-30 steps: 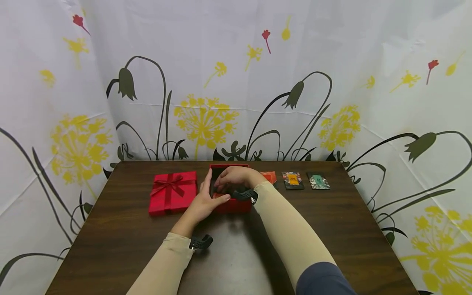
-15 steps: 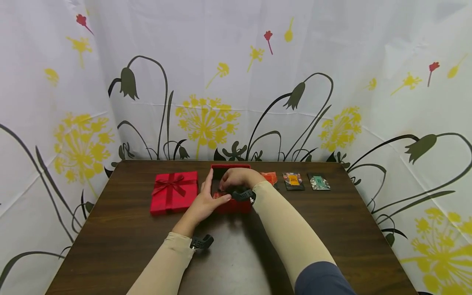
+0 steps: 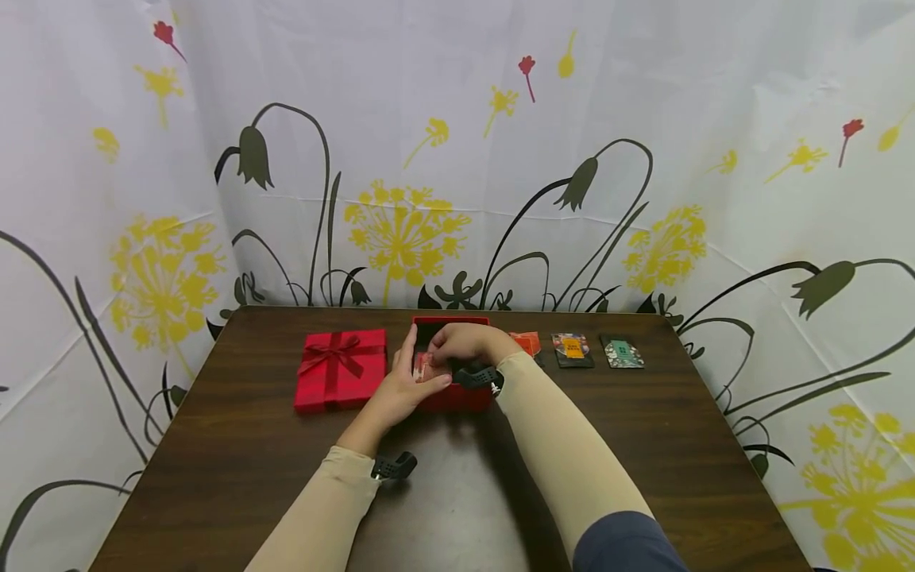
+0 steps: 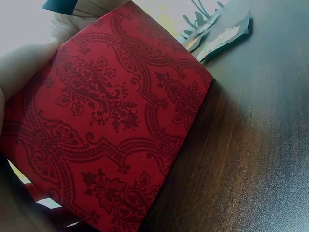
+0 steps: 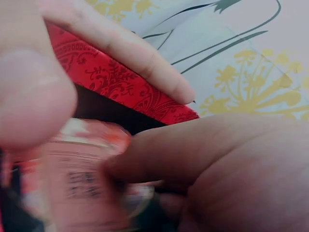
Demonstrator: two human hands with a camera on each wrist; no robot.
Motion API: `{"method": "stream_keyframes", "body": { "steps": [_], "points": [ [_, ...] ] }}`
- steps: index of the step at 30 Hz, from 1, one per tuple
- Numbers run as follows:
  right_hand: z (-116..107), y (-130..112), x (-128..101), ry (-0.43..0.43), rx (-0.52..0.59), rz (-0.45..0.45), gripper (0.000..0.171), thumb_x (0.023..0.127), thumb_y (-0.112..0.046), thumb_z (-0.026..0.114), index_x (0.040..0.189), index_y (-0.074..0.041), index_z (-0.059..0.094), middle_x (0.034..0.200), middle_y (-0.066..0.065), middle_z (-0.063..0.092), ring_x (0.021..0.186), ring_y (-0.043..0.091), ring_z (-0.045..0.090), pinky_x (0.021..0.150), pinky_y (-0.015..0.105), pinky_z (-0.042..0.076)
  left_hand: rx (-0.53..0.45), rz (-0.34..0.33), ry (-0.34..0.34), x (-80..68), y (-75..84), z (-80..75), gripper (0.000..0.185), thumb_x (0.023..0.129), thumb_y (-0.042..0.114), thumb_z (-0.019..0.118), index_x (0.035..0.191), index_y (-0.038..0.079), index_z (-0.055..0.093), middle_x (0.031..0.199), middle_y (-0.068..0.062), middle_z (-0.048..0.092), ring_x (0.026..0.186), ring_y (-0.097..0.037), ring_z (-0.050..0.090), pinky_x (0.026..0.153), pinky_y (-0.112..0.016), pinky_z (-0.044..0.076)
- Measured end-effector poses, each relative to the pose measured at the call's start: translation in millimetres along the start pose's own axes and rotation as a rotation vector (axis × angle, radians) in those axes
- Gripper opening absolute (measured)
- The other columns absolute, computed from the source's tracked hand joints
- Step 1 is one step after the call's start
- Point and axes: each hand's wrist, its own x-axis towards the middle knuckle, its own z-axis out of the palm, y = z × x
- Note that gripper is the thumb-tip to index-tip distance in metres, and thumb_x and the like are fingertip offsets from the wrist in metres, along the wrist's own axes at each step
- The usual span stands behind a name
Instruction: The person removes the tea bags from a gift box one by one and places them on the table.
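An uncovered red gift box [image 3: 453, 400] with a dark inside stands at the back middle of the table. My left hand [image 3: 396, 391] braces its near left corner, straight fingers along the left wall and thumb at the front wall's top edge. The box's patterned red wall [image 4: 111, 106] fills much of the left wrist view. My right hand [image 3: 465, 342] reaches inside from the right and pinches a pinkish-red printed packet [image 5: 79, 188]. That packet looks blurred in the right wrist view, and the lower part of the box's inside is hidden.
Left of the box lies its red lid [image 3: 339, 372] with a ribbon bow. To the right lie an orange-red packet [image 3: 527, 344], a dark packet with a yellow label [image 3: 573, 349] and one with a teal label [image 3: 622, 351]. A flower-printed curtain [image 3: 457, 159] hangs behind.
The right hand's fingers have drawn together inside the box, and more of the red packet shows there. The left hand stays at the corner. The head view has shifted slightly.
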Motion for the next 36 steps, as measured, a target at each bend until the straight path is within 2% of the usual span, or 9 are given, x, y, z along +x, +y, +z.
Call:
{"method": "stream_keyframes", "body": {
  "steps": [4,9,12,17,20,26,30,36],
  "points": [
    [1.1,2.2,-2.1,0.053,0.096,0.0,0.016,0.106,-0.015,0.062,0.103,-0.006,0.074,0.084,0.001,0.067,0.069,0.013,0.062,0.065,0.026,0.054,0.012,-0.004,-0.004,1.2,0.6,1.6,0.124,0.091,0.055,0.084,0.176,0.036,-0.004,0.178,-0.019,0.016,0.155,-0.049,0.04,0.126,-0.071,0.034],
    [0.2,4.1,-2.1,0.108,0.182,-0.021,0.011,0.103,-0.014,0.072,0.112,-0.007,0.072,0.086,0.0,0.069,0.063,0.011,0.06,0.056,0.025,0.05,0.014,-0.001,-0.011,2.2,0.1,1.6,0.124,0.092,0.058,0.083,0.176,0.037,-0.005,0.179,-0.018,0.015,0.157,-0.049,0.038,0.126,-0.072,0.032],
    [-0.9,4.5,-2.2,0.113,0.272,-0.052,0.023,0.099,-0.009,0.079,0.119,-0.003,0.07,0.092,0.002,0.073,0.069,0.012,0.067,0.062,0.025,0.057,0.008,0.004,-0.007,3.3,-0.4,1.7,0.124,0.091,0.058,0.083,0.176,0.038,-0.005,0.179,-0.017,0.015,0.158,-0.049,0.037,0.126,-0.072,0.032],
    [-2.0,6.2,-5.4,0.09,0.322,-0.095,0.041,0.093,-0.004,0.086,0.129,-0.002,0.068,0.1,0.003,0.076,0.083,0.014,0.073,0.076,0.026,0.062,-0.003,0.003,-0.012,4.1,-1.4,3.4,0.126,0.091,0.057,0.084,0.176,0.037,-0.006,0.179,-0.018,0.014,0.159,-0.048,0.034,0.128,-0.07,0.032],
    [-2.0,8.2,-8.0,0.104,0.374,-0.139,0.04,0.093,-0.001,0.084,0.13,-0.003,0.068,0.102,0.004,0.076,0.087,0.015,0.072,0.078,0.027,0.063,0.011,-0.005,-0.017,3.2,-1.5,3.7,0.127,0.09,0.06,0.084,0.176,0.037,-0.007,0.179,-0.018,0.014,0.16,-0.048,0.033,0.128,-0.07,0.032],
    [-2.6,8.4,-11.1,0.203,0.474,-0.254,0.032,0.096,-0.003,0.081,0.127,-0.005,0.073,0.101,0.002,0.078,0.085,0.014,0.072,0.079,0.027,0.063,0.028,0.003,0.0,3.4,-0.3,0.8,0.125,0.09,0.06,0.082,0.175,0.041,-0.007,0.178,-0.019,0.016,0.16,-0.049,0.033,0.128,-0.071,0.031],
    [-0.7,7.6,-12.2,0.276,0.466,-0.299,0.03,0.095,-0.006,0.083,0.125,-0.005,0.075,0.103,0.001,0.078,0.084,0.013,0.072,0.079,0.027,0.063,0.021,0.008,-0.002,4.6,-0.4,-0.5,0.124,0.091,0.058,0.082,0.174,0.044,-0.008,0.178,-0.018,0.016,0.161,-0.048,0.031,0.129,-0.071,0.03],
    [9.2,6.3,-16.1,0.449,0.363,-0.292,0.029,0.093,-0.015,0.088,0.119,-0.01,0.075,0.108,0.001,0.075,0.087,0.014,0.07,0.077,0.027,0.061,0.035,-0.006,-0.006,2.0,-2.6,-0.8,0.123,0.092,0.059,0.081,0.174,0.044,-0.009,0.179,-0.018,0.015,0.162,-0.05,0.029,0.128,-0.074,0.028]
  ]
}}
